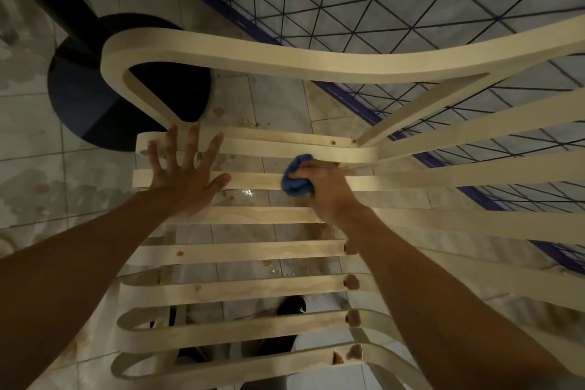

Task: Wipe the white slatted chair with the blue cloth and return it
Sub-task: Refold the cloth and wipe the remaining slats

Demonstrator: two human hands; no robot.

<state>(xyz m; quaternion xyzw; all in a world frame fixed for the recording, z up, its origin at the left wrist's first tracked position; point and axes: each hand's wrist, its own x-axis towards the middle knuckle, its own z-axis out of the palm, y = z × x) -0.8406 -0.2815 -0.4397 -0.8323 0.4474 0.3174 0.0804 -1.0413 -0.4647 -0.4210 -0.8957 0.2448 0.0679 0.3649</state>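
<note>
— How are the hands placed?

— Both bare arms reach out over the white slatted chair. The left hand lies palm down on the seat slats near their nine o'clock ends. Its fingers are straight and fanned wide, pointing to twelve o'clock, and its thumb points to three. It holds nothing.

— And the other one?

— The right hand is a fist curled tight round the blue cloth, knuckles up, with the forearm running back toward five o'clock.

— So where does the cloth sit?

— It is bunched in that fist and bulges out at the hand's ten o'clock side. It presses on one of the far slats, with its top edge up by the next slat. From the left thumb tip it lies at three o'clock, near but apart.

— What about the chair itself?

— The seat slats run nine to three, with brown spots on several. The curved armrest loops across at twelve o'clock.

— What else is around?

— There is a stained tiled floor underneath. A black round base with a dark post stands at eleven o'clock. A wire mesh panel with a purple frame stands at one o'clock. A dark shoe shows between the slats at six
</note>
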